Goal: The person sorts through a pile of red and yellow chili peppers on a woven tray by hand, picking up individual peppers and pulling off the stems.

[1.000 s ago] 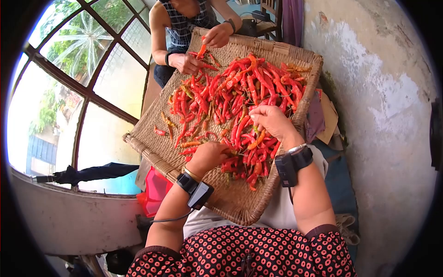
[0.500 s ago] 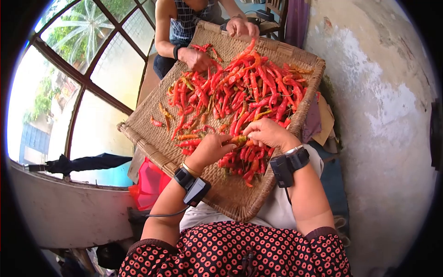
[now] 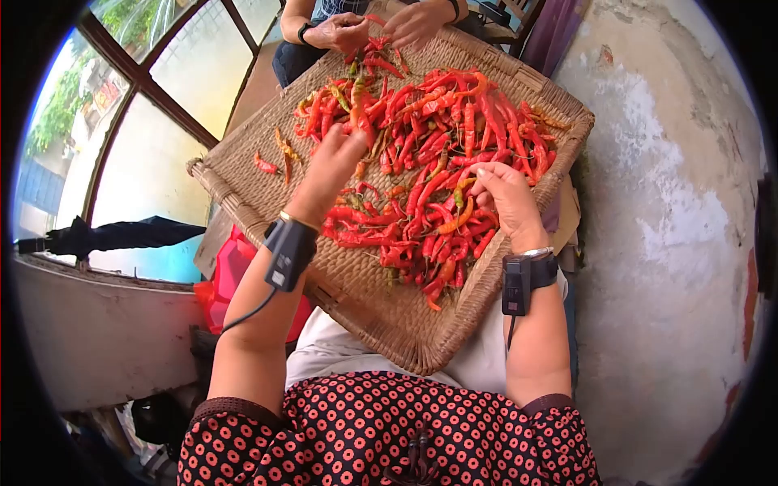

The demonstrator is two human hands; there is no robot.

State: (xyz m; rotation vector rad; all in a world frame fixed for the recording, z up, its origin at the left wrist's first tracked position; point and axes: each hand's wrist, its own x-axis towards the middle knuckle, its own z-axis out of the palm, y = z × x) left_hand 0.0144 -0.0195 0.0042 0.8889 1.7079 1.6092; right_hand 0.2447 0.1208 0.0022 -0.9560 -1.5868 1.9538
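Observation:
Red chilli peppers (image 3: 421,154) lie heaped on a woven tray (image 3: 381,324) that rests over my lap. My left hand (image 3: 334,160) is above the left part of the heap, at the base of a greenish-orange pepper (image 3: 356,97); its fingertips are bent and partly hidden. On the right side of the heap, my right hand (image 3: 504,194) has thumb and fingers pinched at a yellow-green and orange pepper (image 3: 462,206). A few orange and red peppers (image 3: 284,150) lie apart at the tray's left.
A co-worker's two hands (image 3: 344,34) are over the tray's far edge, by some red peppers. A barred window and a dark umbrella (image 3: 121,236) are at the left, with a pink-red bag (image 3: 235,279) below. A stained wall (image 3: 664,243) stands at the right.
My left hand has moved forward and left, away from my right hand, which has shifted slightly right and up. The co-worker's hands have come closer together. The view has shifted slightly.

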